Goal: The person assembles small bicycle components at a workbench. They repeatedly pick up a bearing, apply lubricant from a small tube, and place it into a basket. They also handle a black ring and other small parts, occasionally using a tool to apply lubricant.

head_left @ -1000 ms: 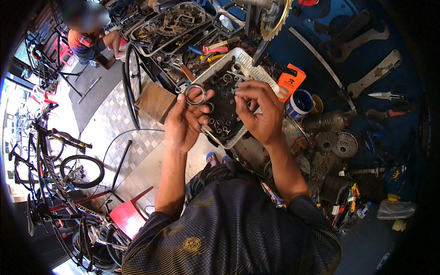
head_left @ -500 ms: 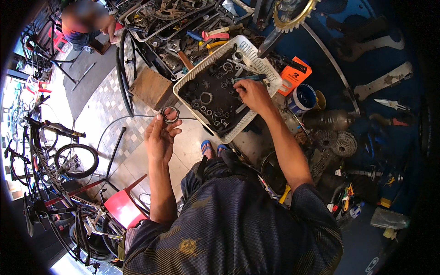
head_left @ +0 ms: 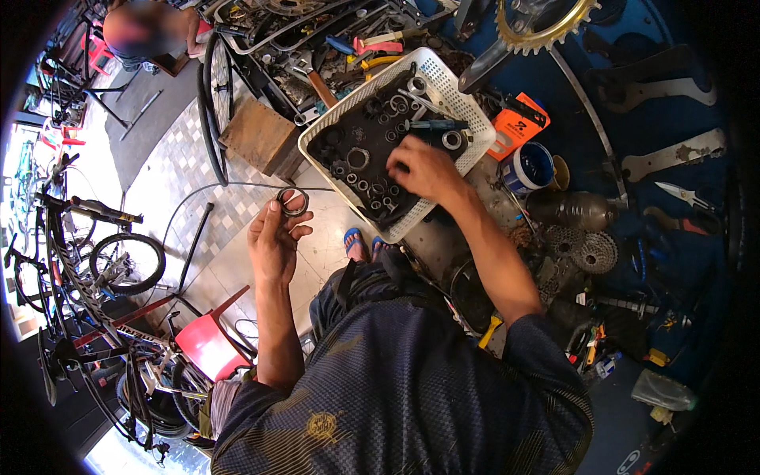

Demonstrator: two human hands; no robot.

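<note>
**Over the tiled floor (head_left: pixel 178 146), a metal ring (head_left: pixel 294 212) is sitting in the left grip (head_left: pixel 273 244)**

Just left of the white basket (head_left: pixel 434 75), the ring is staying apart from the loose parts. The left grip is clamping it between thumb and fingers, the other fingers curling loosely below; holding it up like this is probably keeping it in sight and free of the clutter.

The right grip (head_left: pixel 431 170) is hovering over the basket, its fingers bending together, but blur is hiding whether anything is between them. Small rings (head_left: pixel 362 184) are lying spread out on the dark lining (head_left: pixel 336 146), likely so that each is showing. A blue-handled tool (head_left: pixel 435 124) is lying just beyond the hand.

Farther out, a wooden box (head_left: pixel 257 134) is standing beside the basket's left corner, and an orange packet (head_left: pixel 522 123) and a blue-and-white tub (head_left: pixel 526 170) are flanking its right side.

Compared with a second ago, the left grip is no longer overlapping the basket. Compared with half a second ago, the right fingers are sitting clear of the tool, nearer the small rings.
</note>
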